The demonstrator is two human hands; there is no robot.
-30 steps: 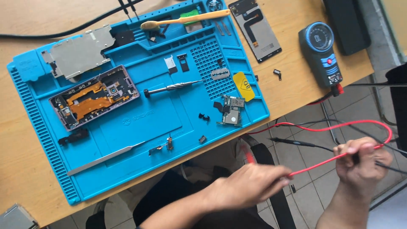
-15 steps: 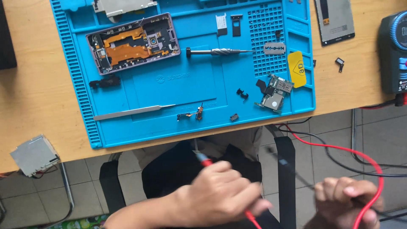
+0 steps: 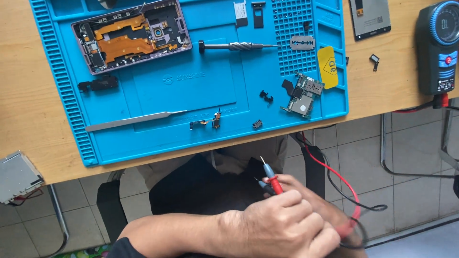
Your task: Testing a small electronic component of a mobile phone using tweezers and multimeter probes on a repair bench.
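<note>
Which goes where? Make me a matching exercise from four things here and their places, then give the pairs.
1 screwdriver
2 tweezers
3 multimeter
4 red probe

A on bare wood at the right end of the table
B gripped in a hand, off the table
C on the blue mat, right of the opened phone
D on the blue mat, near-left part

Pairs: 1-C, 2-D, 3-A, 4-B

The left hand (image 3: 279,224) lies low in view, forearm stretched in from the left, fingers (image 3: 306,222) curled into a closed grip. The right hand (image 3: 330,215) sits mostly hidden beneath it, fingers also curled
</note>
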